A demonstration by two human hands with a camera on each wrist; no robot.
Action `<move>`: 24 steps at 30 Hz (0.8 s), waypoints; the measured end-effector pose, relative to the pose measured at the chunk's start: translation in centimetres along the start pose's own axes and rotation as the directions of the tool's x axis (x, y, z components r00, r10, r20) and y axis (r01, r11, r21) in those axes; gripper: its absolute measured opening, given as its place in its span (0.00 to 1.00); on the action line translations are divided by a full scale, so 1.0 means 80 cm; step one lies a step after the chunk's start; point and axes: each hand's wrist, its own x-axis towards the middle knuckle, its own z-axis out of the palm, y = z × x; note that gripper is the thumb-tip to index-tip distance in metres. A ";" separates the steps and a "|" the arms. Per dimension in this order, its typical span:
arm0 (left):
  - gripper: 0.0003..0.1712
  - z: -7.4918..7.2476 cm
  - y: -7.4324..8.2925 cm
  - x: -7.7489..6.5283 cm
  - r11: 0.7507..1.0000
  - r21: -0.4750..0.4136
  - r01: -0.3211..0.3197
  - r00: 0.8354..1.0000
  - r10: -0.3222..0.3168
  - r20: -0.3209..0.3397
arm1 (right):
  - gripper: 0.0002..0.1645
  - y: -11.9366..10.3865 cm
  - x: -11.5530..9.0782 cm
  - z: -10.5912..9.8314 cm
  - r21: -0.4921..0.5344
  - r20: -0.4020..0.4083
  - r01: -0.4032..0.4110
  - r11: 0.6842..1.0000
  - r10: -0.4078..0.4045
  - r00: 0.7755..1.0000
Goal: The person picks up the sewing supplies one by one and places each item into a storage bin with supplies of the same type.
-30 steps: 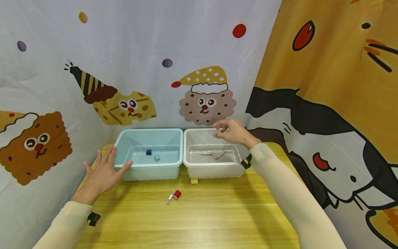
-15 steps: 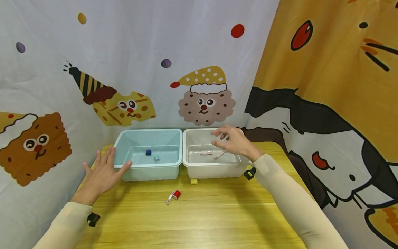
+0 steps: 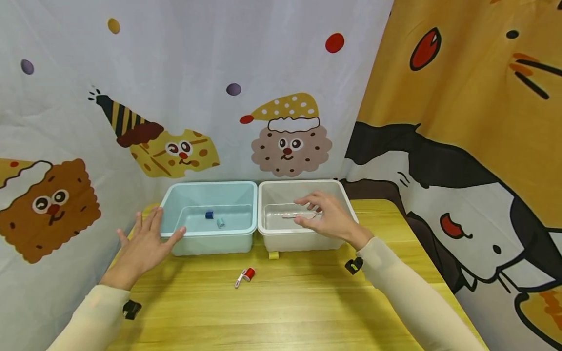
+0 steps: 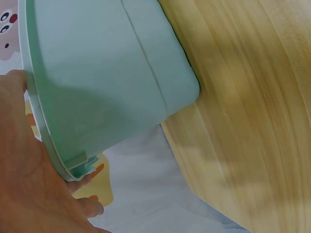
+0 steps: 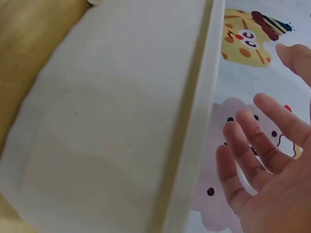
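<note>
Left hand (image 3: pixel 142 248)'s spread wide at the left end of the light blue bin (image 3: pixel 210 233), gripping nothing. Right hand (image 3: pixel 331 219)'s empty too, fingers loosely apart, over the off-white bin (image 3: pixel 303 242) just beside the light blue bin.

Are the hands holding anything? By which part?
Nothing is held: the left hand, spread, touches the blue bin's rim; the right hand hovers empty over the white bin.

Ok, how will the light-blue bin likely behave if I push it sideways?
The light-blue bin has moulded-looking walls and a thick rim, so it's probably stiff. With only two small spools visible inside, it should be light for its size and may slide. Pushed right, it would probably bump the grey bin close beside it.
</note>
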 end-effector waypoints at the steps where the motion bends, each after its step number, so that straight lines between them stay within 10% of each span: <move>1: 0.68 0.000 0.000 0.000 1.000 0.001 0.001 1.000 -0.001 -0.001 | 0.29 0.000 -0.004 0.003 -0.004 -0.012 0.015 1.000 -0.015 1.000; 24: 0.68 -0.002 0.001 -0.001 1.000 -0.010 -0.005 1.000 0.005 0.002 | 0.34 -0.024 -0.070 0.051 -0.064 -0.144 0.215 0.975 -0.222 0.964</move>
